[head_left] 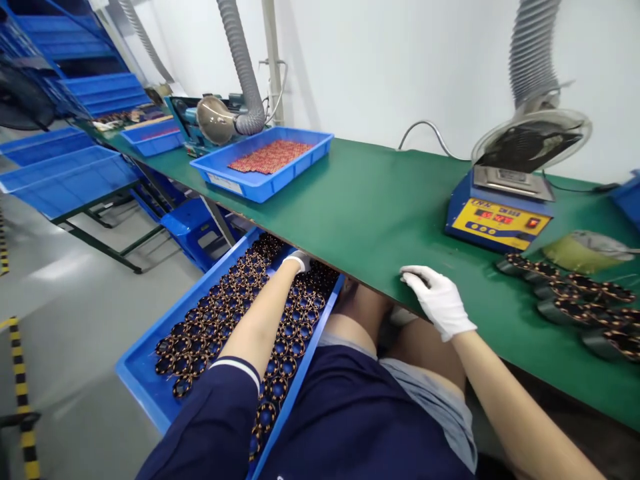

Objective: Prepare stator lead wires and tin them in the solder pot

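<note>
My left hand (301,261), in a white glove, reaches into a blue tray (145,373) under the bench's front edge. Rows of ring-shaped copper-wound cores (235,287) fill much of this tray, and the hand is among the far ones. Its fingers are hidden by the bench edge and the cores. My right hand (436,300), also gloved in white, rests at the front of the green bench top (370,220). Its fingers are curled in towards the thumb; whatever they hold, if anything, cannot be made out.
A blue device with a yellow display panel (500,223) stands at the right beneath a hose hood. Near it are stacked wound cores (575,293) and a tape roll (583,250). Another blue tray (263,190) holds reddish parts. A blue stool (193,227) stands left of the bench.
</note>
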The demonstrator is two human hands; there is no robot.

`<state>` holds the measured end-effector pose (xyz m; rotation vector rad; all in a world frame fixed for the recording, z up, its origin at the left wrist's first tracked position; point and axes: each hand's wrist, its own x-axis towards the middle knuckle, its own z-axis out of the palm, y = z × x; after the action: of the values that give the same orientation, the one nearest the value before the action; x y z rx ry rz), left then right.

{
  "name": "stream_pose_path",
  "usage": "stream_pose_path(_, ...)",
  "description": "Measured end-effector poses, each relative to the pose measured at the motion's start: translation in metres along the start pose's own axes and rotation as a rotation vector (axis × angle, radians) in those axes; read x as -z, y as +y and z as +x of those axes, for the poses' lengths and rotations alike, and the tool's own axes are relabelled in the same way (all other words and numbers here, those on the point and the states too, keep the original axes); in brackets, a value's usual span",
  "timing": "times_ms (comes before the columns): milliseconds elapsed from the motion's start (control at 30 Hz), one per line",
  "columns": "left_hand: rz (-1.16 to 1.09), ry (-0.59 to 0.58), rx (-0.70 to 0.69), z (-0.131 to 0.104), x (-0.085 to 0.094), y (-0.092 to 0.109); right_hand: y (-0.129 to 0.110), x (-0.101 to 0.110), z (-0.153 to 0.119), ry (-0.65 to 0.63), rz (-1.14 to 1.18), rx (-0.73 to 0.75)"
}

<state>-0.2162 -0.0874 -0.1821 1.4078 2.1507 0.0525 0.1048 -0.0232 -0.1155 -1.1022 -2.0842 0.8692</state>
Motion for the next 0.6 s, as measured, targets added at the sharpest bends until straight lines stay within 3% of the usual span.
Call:
stream_pose_path(200,-0.073,0.085,-0.002,-0.008,0.007,0.008,-0.004,0.002,-0.003,0.022,-0.049,0.067)
stream_pose_path(333,-0.19,0.197,-0.002,-0.028,0.014,0.001,-0.007,0.005,-0.002,0.026,-0.041,0.104)
stream_pose_path(467,-0.399,0.33,-0.012,-0.045,0.014,-0.01,-0.011,0.009,0.0,0.031,-0.03,0.125)
stream_pose_path(600,-0.69,0.452,0.022,-0.04,0.003,-0.013,-0.014,0.013,0.001,0.028,-0.021,0.137)
